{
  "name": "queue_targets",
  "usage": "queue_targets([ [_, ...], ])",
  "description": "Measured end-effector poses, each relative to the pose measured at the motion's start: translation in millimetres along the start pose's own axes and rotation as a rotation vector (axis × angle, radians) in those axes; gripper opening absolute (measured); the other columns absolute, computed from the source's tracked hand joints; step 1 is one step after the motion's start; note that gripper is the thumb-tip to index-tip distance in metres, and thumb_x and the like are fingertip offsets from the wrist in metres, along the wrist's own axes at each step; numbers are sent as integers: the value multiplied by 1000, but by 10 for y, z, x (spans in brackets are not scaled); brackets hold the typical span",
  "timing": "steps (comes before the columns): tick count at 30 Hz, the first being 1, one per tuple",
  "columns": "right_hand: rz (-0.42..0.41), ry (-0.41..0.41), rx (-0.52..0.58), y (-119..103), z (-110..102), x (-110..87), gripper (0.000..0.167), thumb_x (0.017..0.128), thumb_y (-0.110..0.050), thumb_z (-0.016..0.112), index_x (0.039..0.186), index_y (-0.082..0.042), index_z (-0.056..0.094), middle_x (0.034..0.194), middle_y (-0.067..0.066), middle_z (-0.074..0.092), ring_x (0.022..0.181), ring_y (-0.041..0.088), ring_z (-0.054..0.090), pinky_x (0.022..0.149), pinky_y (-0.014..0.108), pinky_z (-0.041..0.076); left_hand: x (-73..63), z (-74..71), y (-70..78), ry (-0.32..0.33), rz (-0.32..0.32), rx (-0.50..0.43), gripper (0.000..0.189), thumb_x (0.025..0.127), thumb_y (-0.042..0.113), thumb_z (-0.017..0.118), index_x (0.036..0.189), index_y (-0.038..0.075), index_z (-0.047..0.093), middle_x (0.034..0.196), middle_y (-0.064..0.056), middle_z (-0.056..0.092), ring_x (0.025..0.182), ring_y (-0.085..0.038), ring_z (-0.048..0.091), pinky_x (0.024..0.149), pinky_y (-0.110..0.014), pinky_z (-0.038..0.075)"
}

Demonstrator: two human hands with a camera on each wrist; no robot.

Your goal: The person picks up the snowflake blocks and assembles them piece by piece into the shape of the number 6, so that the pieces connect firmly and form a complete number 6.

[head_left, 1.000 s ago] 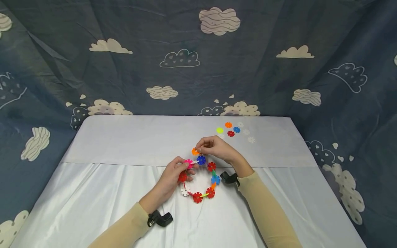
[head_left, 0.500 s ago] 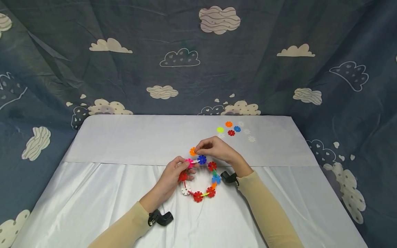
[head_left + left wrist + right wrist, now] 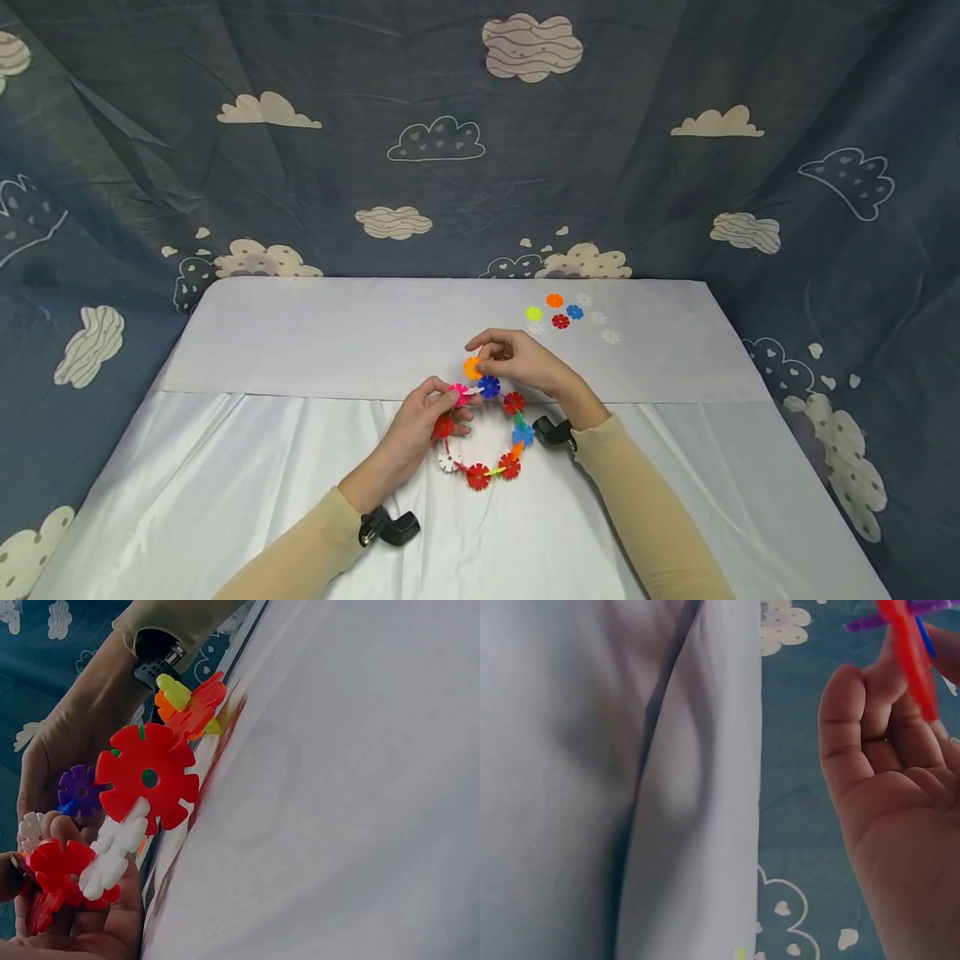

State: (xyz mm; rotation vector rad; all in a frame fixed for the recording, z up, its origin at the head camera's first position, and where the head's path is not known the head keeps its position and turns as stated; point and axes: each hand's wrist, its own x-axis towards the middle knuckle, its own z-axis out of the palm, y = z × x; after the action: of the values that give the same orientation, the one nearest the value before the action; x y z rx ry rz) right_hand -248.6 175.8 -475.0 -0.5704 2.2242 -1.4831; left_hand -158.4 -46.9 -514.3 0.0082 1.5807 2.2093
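A ring of interlocking notched plastic discs in red, blue, white, pink and other colours hangs from my left hand. Its thumb and fingers pinch the pink disc at the ring's upper left. Just above the dark blue disc, my right hand pinches an orange disc between thumb and finger. In the left wrist view, a large red disc and a white disc show slotted together at the left fingers. The right wrist view shows curled fingers behind a blurred red disc.
Farther back on the white-covered table lie loose discs: an orange one, a yellow one, a red one, a blue one and several white ones. A dark cloud-print curtain hangs behind the table.
The orange disc has shifted slightly left and then back right in my right hand, whose index finger now lifts and extends a little. My left hand and the ring have barely moved.
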Motion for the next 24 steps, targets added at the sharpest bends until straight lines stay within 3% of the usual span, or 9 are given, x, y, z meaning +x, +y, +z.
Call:
queue_targets([
  [2, 0, -9, -4, 6, -6, -4, 29, 99, -12, 72, 126, -1, 71, 94, 0, 71, 84, 19, 64, 79, 21, 56, 1, -2, 1, 0, -6, 7, 10, 111, 17, 54, 108, 9, 51, 125, -22, 77, 89, -15, 73, 84, -33, 66],
  [10, -14, -7, -2, 8, 4, -12, 13, 98, -10, 76, 108, -2, 77, 97, 2, 77, 85, 17, 68, 83, 23, 59, -4, 9, 0, 22, -15, 13, 12, 111, 16, 55, 107, 5, 54, 121, -22, 78, 90, -16, 73, 84, -33, 66],
  [24, -33, -82, -31, -42, -15, -27, 12, 97, -8, 77, 106, -3, 82, 109, 10, 81, 101, 16, 72, 92, 25, 59, -7, 4, 12, -2, -12, -17, 15, 112, 21, 55, 105, 8, 54, 124, -21, 77, 90, -14, 72, 86, -35, 65],
])
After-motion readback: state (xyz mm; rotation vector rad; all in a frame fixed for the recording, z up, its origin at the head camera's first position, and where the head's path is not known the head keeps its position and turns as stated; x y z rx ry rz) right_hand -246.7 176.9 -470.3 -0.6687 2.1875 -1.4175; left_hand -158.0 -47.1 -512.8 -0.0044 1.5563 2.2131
